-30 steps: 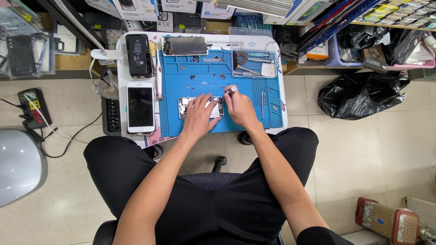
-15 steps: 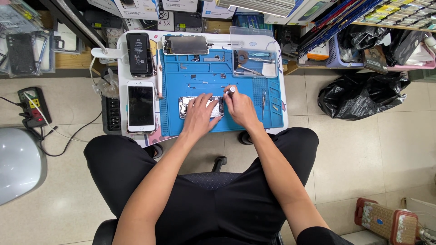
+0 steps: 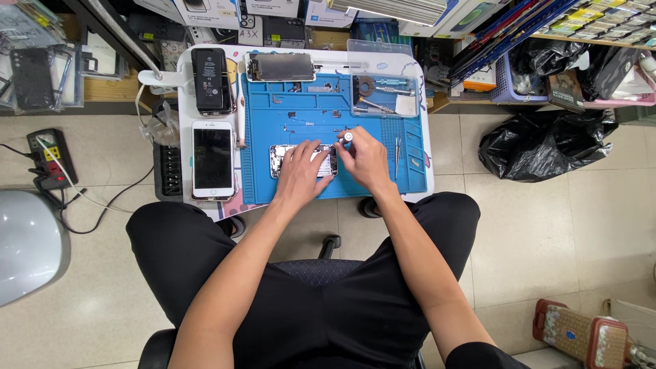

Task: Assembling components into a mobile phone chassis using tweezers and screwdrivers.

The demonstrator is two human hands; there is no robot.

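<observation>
Tweezers [image 3: 374,105] lie in clear tray [image 3: 386,109] beyond hands.

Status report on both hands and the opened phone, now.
Left hand flat on opened phone, steadying. Right hand pinching screwdriver upright at phone's right end. Tweezers beside, apart; nothing obstructing.

Blue mat [image 3: 301,116], white phone [image 3: 212,160] (blk screen), blk bag [image 3: 543,145].

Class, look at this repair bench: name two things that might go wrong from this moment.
1. The right hand works a screwdriver on the opened phone; a slip might scratch its insides.
2. Small loose parts lie on the blue mat above the left hand; a sleeve or hand could scatter them.
</observation>
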